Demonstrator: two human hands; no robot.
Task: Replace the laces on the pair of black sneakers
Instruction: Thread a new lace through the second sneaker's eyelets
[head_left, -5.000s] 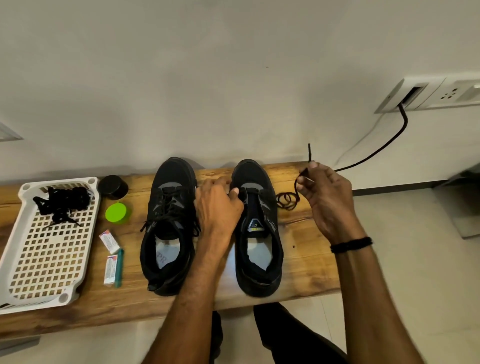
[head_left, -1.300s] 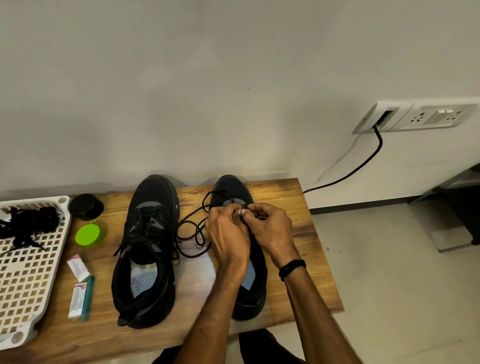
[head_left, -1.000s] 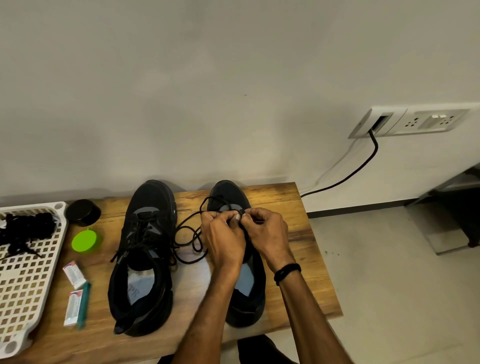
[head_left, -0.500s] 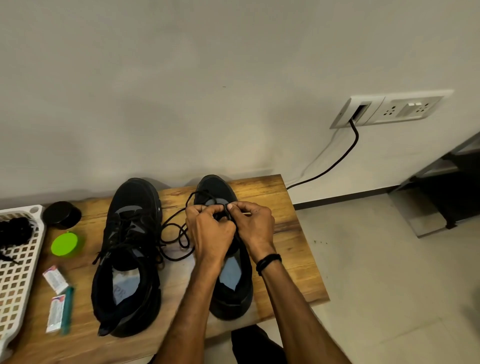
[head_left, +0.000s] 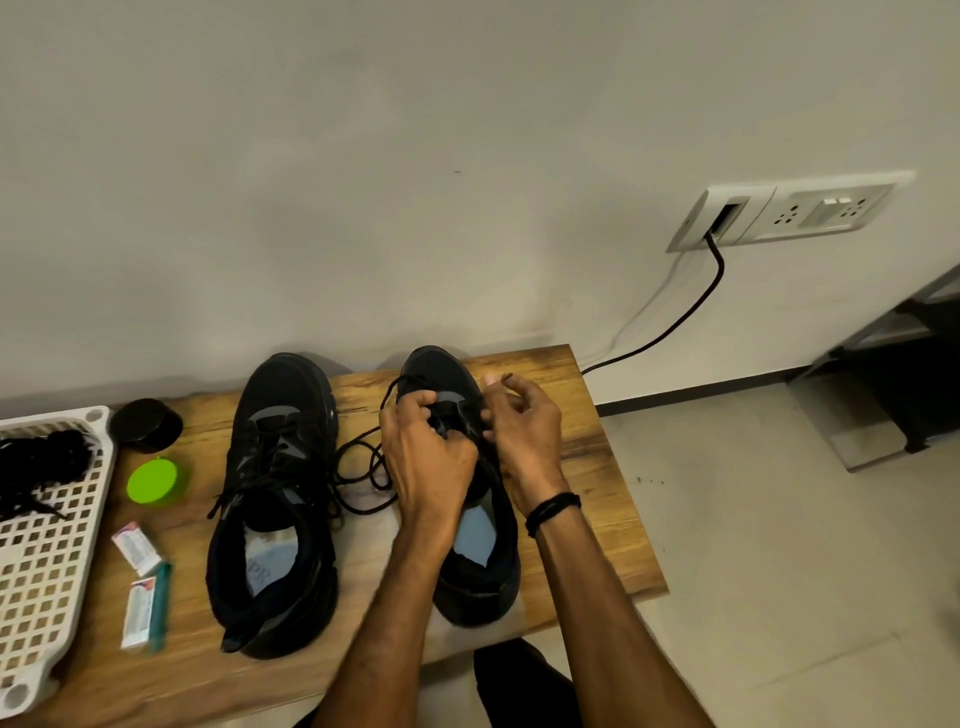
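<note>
Left hand (head_left: 426, 457): lower centre of the frame, over the front of the open sneaker (head_left: 483, 587). We see its fingers (head_left: 415, 402) curled tight on the loose lace (head_left: 358, 473) at the lowest eyelets.
Right hand (head_left: 519, 426): just right of the left hand, against the same shoe's right side. We see thumb and forefinger closed narrow on a dark lace end, the other fingers curled. A black band (head_left: 551, 512) circles the wrist.
Open sneaker: centre right of the tabletop (head_left: 587, 467), toe toward the wall, insole showing behind the hands.
Loose lace: it loops over the toe, then we follow it to a coil on the wood between the two shoes.
Laced sneaker (head_left: 280, 467): left of centre, beside the other shoe, toe toward the wall, its lace ends trailing to the left.
Basket (head_left: 52, 571): white lattice at the left edge, with a heap of black laces (head_left: 41, 462) in its far end.
Small items: between basket and shoes we see a black round tub (head_left: 146, 425), a green lid (head_left: 154, 480), two small packets (head_left: 136, 548) and a teal stick (head_left: 160, 605).
Wall: a socket plate (head_left: 789, 213) in the upper right, with a black cable (head_left: 691, 312) running down behind the tabletop.
</note>
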